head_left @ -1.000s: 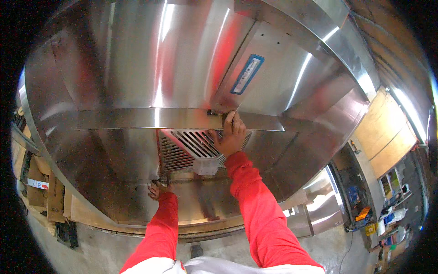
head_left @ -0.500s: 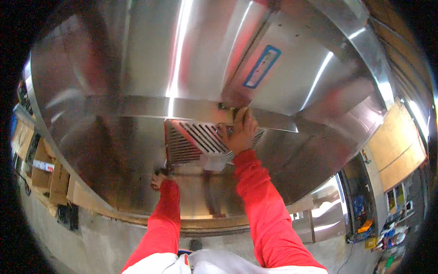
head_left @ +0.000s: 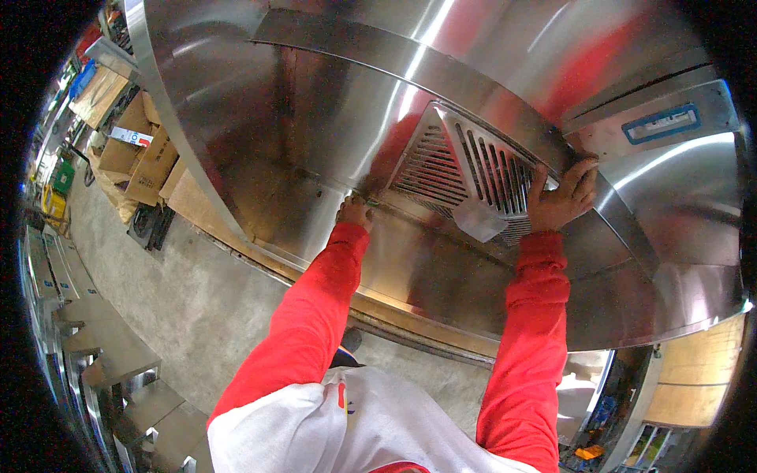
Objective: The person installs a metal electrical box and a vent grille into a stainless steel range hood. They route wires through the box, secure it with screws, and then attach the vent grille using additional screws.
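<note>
A slotted metal grille [head_left: 497,169] with slanting faces sits inside a large stainless-steel shell [head_left: 331,118]. A pale translucent block-shaped piece [head_left: 479,221] is at the grille's lower edge. My right hand [head_left: 561,195] is at the grille's right end, its fingers apart and bent against the steel strip [head_left: 505,87] that runs above the grille. Nothing shows in its grasp. My left hand [head_left: 355,213] lies beside the grille's lower left corner, with fingers curled against the steel. Whatever they may hold is hidden.
At right, a steel panel [head_left: 686,154] carries a blue-framed window [head_left: 662,124]. Wooden edging [head_left: 410,315] runs under the shell's near side. Cardboard boxes [head_left: 146,158] stand on the concrete floor [head_left: 213,303] at left, above steel tables [head_left: 106,339]. A wooden panel [head_left: 694,370] stands at far right.
My view has turned, so the grille and shell now appear farther right and tilted, with more floor at left. My left hand is a little farther from the grille; my right stays at its right end.
</note>
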Demonstrator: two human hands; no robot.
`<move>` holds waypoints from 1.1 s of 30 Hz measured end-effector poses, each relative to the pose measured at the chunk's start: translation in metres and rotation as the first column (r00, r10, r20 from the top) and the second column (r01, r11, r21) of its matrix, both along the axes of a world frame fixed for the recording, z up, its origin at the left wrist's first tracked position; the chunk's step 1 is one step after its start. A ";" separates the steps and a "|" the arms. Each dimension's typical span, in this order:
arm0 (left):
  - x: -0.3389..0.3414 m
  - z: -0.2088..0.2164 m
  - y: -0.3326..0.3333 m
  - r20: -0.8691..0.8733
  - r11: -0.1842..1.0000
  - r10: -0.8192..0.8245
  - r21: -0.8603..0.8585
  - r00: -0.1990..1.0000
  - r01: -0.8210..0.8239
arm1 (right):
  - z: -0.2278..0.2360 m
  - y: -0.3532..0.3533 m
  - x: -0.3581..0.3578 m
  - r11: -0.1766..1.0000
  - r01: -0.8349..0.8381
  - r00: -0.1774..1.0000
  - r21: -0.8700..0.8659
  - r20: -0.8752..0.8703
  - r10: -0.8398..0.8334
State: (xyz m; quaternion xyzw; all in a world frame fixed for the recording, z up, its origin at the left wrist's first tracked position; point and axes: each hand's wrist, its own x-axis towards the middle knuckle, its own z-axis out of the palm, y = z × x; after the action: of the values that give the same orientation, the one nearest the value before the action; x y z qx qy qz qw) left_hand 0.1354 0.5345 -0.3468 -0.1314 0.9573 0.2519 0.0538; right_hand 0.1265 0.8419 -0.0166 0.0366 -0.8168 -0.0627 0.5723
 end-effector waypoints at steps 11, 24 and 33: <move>-0.029 -0.002 0.033 0.135 0.922 0.368 0.079 0.920 -0.380 | 0.003 0.000 0.001 1.000 -0.005 1.000 0.012 0.002 0.004; 0.005 0.015 -0.001 0.046 0.993 0.073 0.086 0.996 -0.077 | 0.001 0.002 0.000 0.999 -0.022 0.999 0.031 -0.047 0.024; -0.015 -0.021 -0.006 -0.110 0.944 0.176 0.300 0.978 -0.137 | 0.005 0.003 -0.003 0.999 -0.030 0.999 0.033 -0.029 0.031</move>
State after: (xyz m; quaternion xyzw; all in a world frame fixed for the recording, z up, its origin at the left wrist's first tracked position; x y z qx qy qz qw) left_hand 0.1204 0.5285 -0.3678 -0.1804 0.8978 0.4016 -0.0126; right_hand 0.1233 0.8450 -0.0115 0.0573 -0.8066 -0.0679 0.5844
